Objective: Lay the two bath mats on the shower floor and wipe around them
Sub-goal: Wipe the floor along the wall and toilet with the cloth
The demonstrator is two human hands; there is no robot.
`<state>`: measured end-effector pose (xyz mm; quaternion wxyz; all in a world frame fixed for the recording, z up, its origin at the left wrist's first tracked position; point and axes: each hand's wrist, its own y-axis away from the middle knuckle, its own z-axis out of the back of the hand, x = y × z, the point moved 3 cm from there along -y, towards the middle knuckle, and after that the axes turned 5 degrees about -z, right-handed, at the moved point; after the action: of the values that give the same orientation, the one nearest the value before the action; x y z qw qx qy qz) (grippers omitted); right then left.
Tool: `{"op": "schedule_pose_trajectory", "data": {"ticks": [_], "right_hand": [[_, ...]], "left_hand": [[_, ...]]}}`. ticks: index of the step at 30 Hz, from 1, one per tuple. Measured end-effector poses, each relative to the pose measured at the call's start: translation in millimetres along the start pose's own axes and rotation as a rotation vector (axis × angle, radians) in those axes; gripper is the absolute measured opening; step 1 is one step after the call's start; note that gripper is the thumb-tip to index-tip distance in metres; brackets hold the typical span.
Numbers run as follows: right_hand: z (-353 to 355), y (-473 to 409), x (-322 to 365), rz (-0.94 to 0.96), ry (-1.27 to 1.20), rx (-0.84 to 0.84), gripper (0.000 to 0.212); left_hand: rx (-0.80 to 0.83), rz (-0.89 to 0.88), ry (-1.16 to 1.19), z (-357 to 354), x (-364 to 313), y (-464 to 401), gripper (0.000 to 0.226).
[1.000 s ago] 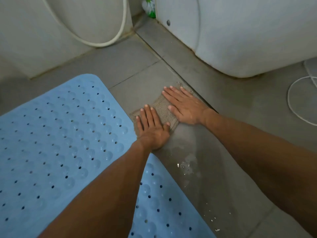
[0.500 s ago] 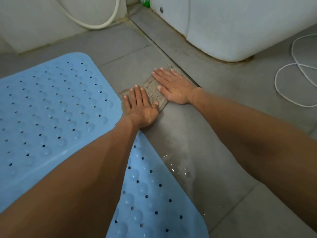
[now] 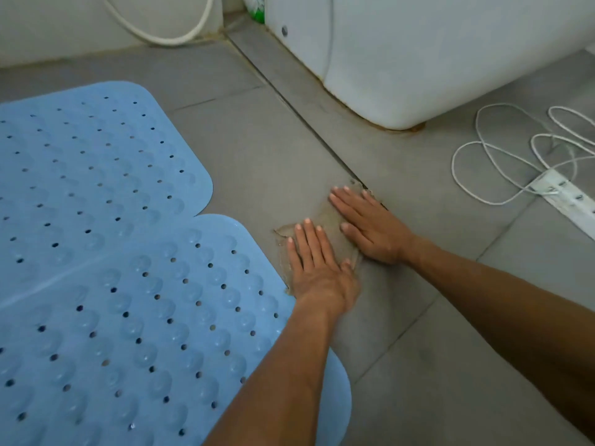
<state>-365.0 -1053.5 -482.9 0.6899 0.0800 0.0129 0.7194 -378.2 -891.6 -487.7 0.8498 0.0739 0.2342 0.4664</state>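
Both your hands lie flat, fingers straight, pressing a tan cloth [image 3: 331, 220] onto the grey tiled floor [image 3: 257, 149]. Neither hand curls round it; the palms just bear down.

Your left hand [image 3: 317, 268] covers the cloth's near side, fingertips pointing away from you, its outer edge just beside the rim of the nearer mat. Your right hand [image 3: 370, 226] sits on the far side of the cloth, fingers angled leftward, close to a dark groove [image 3: 306, 120] that runs diagonally across the floor. The thumbs come near each other over the cloth's middle. Only scraps of cloth show around and between the fingers.

Two pale blue bath mats lie flat on the floor to your left. The far mat [image 3: 96, 162] and the near mat [image 3: 145, 333] both show rows of holes and round bumps. The near mat's edge overlaps the far mat's. Your left forearm crosses the near mat's right corner.

Beyond the groove stands a white toilet base [image 3: 418, 66]. A thin white cord [image 3: 489, 175] loops loosely on the floor to the right. A white hose [image 3: 167, 37] curves along the back wall.
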Motion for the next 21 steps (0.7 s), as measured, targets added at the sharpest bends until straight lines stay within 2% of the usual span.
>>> {"op": "schedule_pose_trajectory", "data": {"ticks": [5, 8, 14, 21], "right_hand": [[-8, 74, -5, -0.075, 0.029, -0.01, 0.06], [-11, 112, -1, -0.132, 0.038, -0.003, 0.06], [-22, 169, 10, -0.259, 0.0, 0.016, 0.06], [-17, 172, 13, -0.342, 0.004, 0.124, 0.058]], "left_hand": [[-0.081, -0.046, 0.062, -32, -30, 46, 0.072], [-0.075, -0.084, 0.05, -41, -39, 67, 0.072], [0.002, -0.185, -0.021, -54, -49, 98, 0.072], [0.168, -0.262, -0.119, -48, -49, 92, 0.076]]}}
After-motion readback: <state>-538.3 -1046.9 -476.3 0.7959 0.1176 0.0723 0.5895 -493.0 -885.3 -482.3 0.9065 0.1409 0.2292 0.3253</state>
